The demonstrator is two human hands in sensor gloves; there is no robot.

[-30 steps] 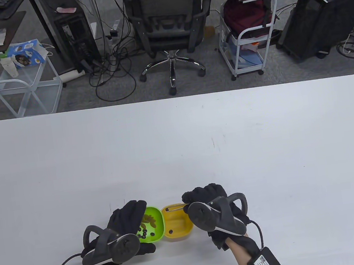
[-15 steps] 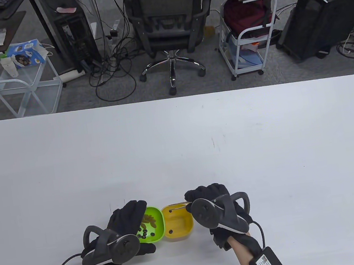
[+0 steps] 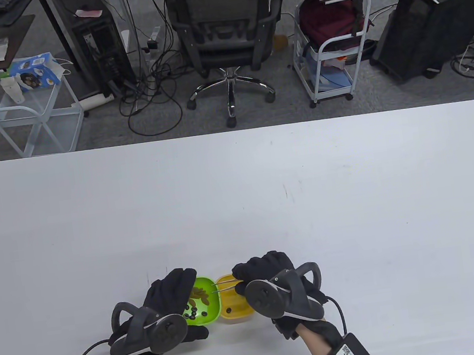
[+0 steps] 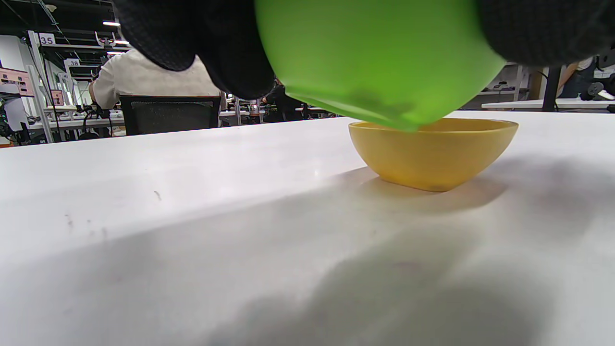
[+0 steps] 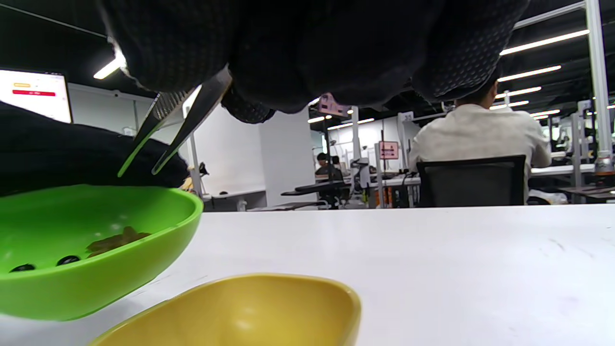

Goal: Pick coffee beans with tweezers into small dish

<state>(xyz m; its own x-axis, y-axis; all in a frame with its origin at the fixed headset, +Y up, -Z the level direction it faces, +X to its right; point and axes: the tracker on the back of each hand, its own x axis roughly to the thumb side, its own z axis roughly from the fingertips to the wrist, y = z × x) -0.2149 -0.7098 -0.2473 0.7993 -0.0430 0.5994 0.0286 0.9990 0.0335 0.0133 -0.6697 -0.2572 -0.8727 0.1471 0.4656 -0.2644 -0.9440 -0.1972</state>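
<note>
On the white table (image 3: 265,191), the left hand (image 3: 170,297) grips the green dish (image 3: 206,308), raised and tilted, holding dark coffee beans (image 3: 191,312). Touching it, the yellow dish (image 3: 233,311) holds one bean. The right hand (image 3: 260,270) pinches tweezers (image 3: 223,287), tips apart over the green dish.

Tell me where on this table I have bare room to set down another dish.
The white table is bare beyond the hands to its far edge, and out to both sides of them. It is crowded only at the near middle: the left hand holds the green bowl, the yellow bowl sits beside it, and the right hand aims tweezers there.
</note>
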